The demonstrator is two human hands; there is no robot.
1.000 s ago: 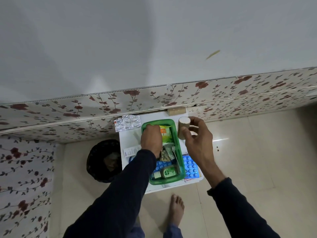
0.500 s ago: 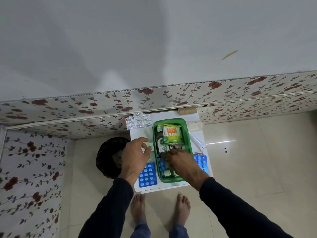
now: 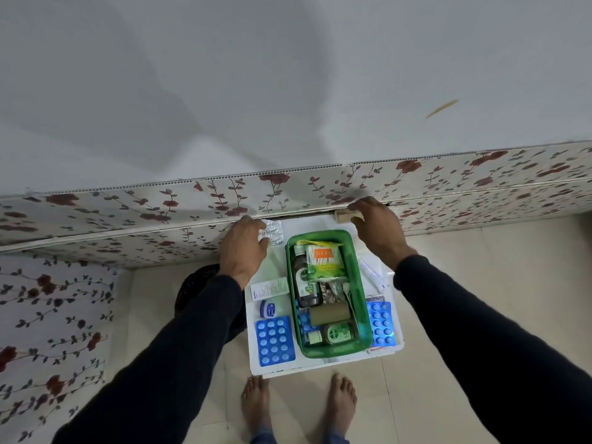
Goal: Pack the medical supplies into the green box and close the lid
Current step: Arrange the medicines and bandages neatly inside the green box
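The green box (image 3: 362, 285) stands open on a small white table (image 3: 320, 365). Inside lie a dark bottle (image 3: 306, 283), a cotton-bud pack (image 3: 325, 261), a tan bandage roll (image 3: 330, 314) and a small green bottle (image 3: 336, 331). My left hand (image 3: 243, 251) is at the table's back left, thumb and fingers pinching the edge of a silver blister pack (image 3: 275, 232). My right hand (image 3: 374, 225) is at the back right, fingers and thumb around a beige roll (image 3: 342, 216). No lid is visible.
Around the box lie a blue blister pack (image 3: 275, 341), another blue blister pack (image 3: 379, 323), a white carton (image 3: 269, 289), a small blue jar (image 3: 268, 308) and a syringe (image 3: 371, 274). A black bin (image 3: 192, 286) stands left of the table. The floral wall panel is just behind.
The tan roll my right hand held now lies in the box. Both hands have moved from the box to the table's back edge, onto the silver pack and the beige roll.
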